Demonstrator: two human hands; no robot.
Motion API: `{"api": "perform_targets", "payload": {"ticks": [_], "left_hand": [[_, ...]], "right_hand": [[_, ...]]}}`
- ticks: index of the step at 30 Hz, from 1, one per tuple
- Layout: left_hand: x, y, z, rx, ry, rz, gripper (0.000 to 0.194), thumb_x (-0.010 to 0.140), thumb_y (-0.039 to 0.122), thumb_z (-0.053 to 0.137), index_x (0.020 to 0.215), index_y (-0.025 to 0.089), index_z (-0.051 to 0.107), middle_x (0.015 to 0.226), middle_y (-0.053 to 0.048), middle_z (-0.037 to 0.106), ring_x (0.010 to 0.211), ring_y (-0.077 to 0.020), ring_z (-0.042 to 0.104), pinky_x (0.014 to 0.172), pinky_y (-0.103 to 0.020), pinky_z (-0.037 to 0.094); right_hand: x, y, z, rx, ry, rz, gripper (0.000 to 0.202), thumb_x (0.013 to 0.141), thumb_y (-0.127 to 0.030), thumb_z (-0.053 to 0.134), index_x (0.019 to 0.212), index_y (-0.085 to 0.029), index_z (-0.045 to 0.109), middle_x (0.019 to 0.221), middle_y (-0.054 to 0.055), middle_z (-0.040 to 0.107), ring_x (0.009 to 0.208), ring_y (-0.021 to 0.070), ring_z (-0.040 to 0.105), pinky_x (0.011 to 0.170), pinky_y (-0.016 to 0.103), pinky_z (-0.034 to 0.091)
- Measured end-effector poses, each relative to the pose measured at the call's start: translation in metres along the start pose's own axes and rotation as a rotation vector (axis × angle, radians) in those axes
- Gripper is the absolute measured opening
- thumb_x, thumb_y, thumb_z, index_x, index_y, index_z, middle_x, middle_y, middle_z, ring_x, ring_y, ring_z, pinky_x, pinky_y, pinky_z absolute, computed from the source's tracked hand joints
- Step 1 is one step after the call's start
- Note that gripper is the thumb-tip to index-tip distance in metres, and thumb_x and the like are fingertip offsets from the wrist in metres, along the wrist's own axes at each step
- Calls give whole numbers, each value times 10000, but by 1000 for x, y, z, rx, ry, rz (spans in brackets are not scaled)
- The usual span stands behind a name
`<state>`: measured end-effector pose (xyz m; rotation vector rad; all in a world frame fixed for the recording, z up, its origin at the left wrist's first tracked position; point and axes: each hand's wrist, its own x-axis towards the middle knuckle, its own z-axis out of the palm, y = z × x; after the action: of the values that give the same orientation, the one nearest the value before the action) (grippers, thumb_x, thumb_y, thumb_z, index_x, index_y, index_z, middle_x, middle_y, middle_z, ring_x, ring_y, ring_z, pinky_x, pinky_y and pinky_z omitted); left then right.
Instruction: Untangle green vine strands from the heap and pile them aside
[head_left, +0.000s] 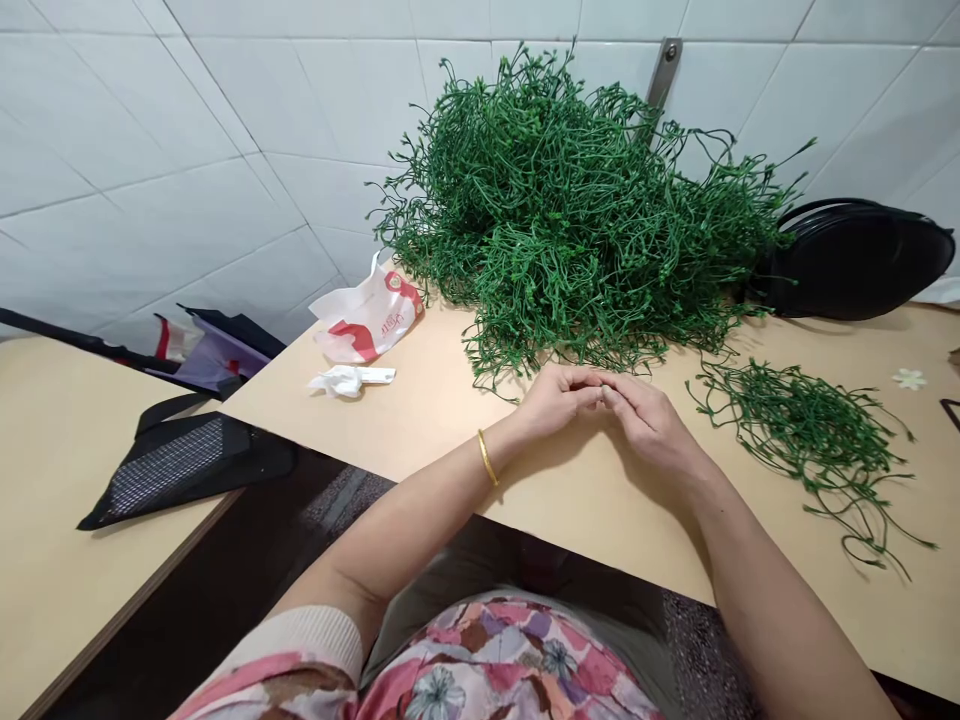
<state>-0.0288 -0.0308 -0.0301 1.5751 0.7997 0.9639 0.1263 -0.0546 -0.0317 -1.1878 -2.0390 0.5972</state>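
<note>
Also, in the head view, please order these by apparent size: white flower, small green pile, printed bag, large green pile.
1. Large green pile
2. Small green pile
3. Printed bag
4. White flower

Hands: two, left hand [556, 402], right hand [651, 418]
Stem heaps: two, big heap [577, 215], small heap [806, 412]
Single stems: too tangled to count
Bracelet [487, 459]: one
Red-and-white bag [375, 318]: one
Black bag [862, 262]: one
Mesh pouch [172, 458]: one
Crumpled tissue [346, 381]: one
Pale flower [910, 379]: one
Worktops [439, 425]: two
</note>
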Motion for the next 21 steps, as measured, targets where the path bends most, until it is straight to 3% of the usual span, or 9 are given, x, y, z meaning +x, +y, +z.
{"api": "perform_targets", "payload": {"ticks": [3,7,11,14,18,21], "left_hand": [[0,-2,-1,5,-44,3,126,748,178,558,718,137,674,634,-5,589,597,-76,485,589,-199,366],[0,0,-2,-114,-88,-70,132,768,206,547,792,131,653,585,4,550,537,-73,491,556,-208,397],[-1,1,0,-147,-50,-52,102,732,155,564,794,121,637,615,2,564,544,-64,499,565,-206,419],[-1,-1,2,-115,1,-45,101,735,153,543,788,114,621,589,21,540,508,-54,472,531,-198,395],[-1,-5,1,-32,6,7,139,773,249,544,786,115,581,608,20,534,528,-67,484,539,-208,394],[0,-8,-1,175,-34,84,188,829,256,467,714,130,544,603,21,509,580,-76,477,580,-208,384]], "right_hand": [[-1,0,-4,196,-65,111,342,901,-316,384,1151,-211,594,1139,81,617,1076,214,534,939,386,396],[-2,2,-7,322,-105,190,349,895,-370,408,1119,-199,614,939,66,627,944,203,559,858,360,434],[-3,4,-6,152,-39,119,314,886,-392,427,955,-195,661,986,84,543,980,203,510,888,351,404],[-4,3,-5,34,-58,85,269,880,-361,437,891,-187,642,1051,89,493,1002,200,489,899,347,387],[-4,1,-5,90,-140,89,227,889,-298,388,796,-192,566,814,39,529,807,167,499,758,309,410],[-6,2,-6,103,-182,173,251,892,-329,370,717,-198,494,667,3,474,637,139,440,603,279,373]]}}
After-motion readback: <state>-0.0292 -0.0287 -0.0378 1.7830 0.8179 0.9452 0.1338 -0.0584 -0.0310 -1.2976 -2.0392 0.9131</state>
